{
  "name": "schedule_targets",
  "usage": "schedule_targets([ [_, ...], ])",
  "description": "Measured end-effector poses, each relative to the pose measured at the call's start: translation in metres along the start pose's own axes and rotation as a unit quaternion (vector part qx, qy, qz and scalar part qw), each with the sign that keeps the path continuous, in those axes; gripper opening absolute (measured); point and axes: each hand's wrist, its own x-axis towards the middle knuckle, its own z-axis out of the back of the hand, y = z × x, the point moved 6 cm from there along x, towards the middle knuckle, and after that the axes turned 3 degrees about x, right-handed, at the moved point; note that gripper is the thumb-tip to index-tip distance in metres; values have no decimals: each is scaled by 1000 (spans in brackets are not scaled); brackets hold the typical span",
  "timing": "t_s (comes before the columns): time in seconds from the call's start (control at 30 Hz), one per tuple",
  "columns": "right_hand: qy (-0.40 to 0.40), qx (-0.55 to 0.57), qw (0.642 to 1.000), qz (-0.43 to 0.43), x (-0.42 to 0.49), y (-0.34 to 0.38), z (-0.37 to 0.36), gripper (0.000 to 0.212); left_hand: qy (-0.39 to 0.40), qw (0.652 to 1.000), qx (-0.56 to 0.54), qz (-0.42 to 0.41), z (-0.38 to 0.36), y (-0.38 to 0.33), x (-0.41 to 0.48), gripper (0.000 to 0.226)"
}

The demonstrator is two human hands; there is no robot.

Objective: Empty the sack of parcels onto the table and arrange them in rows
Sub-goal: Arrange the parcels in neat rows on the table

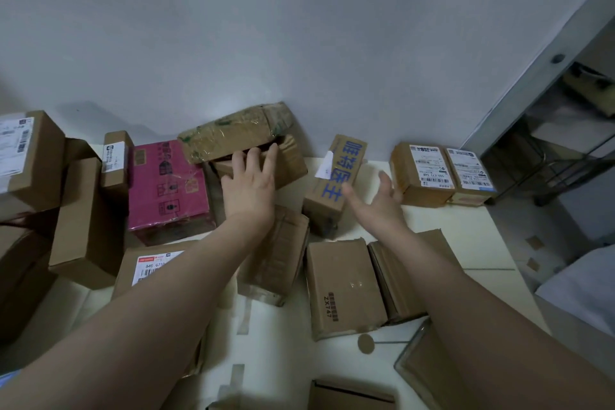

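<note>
Many cardboard parcels lie on a white table (479,243) against a wall. My left hand (251,183) lies flat on a brown box (289,163) at the back, fingertips touching a tape-wrapped parcel (233,135) that leans on top of it. My right hand (379,203) hovers open, palm to the left, just right of a box with blue characters (336,183). A pink box (166,186) stands to the left of my left hand. Two labelled boxes (421,173) (469,175) sit side by side at the back right. No sack is in view.
A jumble of brown boxes (86,223) fills the left side, one large box (30,156) at the far left. Two flat boxes (342,286) (396,276) lie in front. A metal rack (545,130) stands past the table's right edge.
</note>
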Motion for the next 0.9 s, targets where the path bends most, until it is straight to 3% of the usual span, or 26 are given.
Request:
schedule_targets([
  [0.13, 14, -79, 995, 64, -8, 20, -23, 101, 20, 997, -67, -37, -5, -6, 2, 85],
  [0.27, 19, -127, 989, 72, -8, 22, -37, 94, 77, 982, -140, -96, -16, -19, -9, 52],
  [0.37, -37, -160, 985, 54, -6, 16, -29, 81, 116, 972, -157, -132, -30, -26, -27, 36],
  [0.47, -75, -104, 992, 19, -4, 8, -14, 71, 109, 972, -186, -89, -36, -26, -30, 27],
  [0.57, -108, -12, 994, 31, -1, -2, 1, 64, 86, 980, -178, 0, -38, -25, -28, 35],
  [0.67, -125, -111, 986, 17, 0, -15, 14, 56, 163, 967, -171, 97, -47, -27, -31, 46],
  [0.77, -168, -214, 962, -7, -1, -20, 29, 55, 199, 956, -169, 132, -53, -34, -29, 47],
  [0.9, -146, -155, 977, -28, 8, -31, 27, 56, 242, 950, -148, 131, -58, -43, -28, 53],
])
